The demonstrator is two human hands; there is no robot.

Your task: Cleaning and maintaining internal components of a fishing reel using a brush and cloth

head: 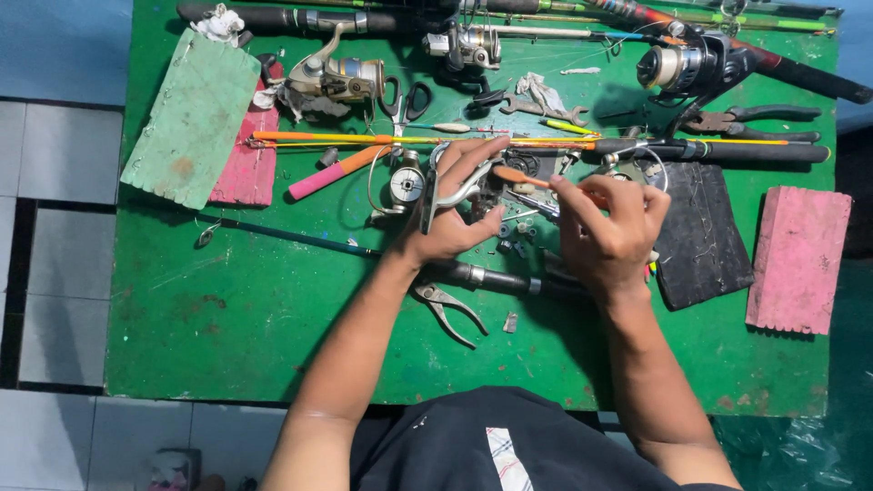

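Silver reel part (452, 186) held upright; orange-handled tool (520, 176) tilted.

Tackle-repair workbench: reels (338, 76), pliers (750, 122), rods (536, 143)

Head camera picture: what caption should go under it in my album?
Left hand steadies a fishing reel while right hand pokes it with an orange-handled tool.

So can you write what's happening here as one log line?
left hand: holds fishing reel | right hand: holds orange-handled tool | pliers: on green table
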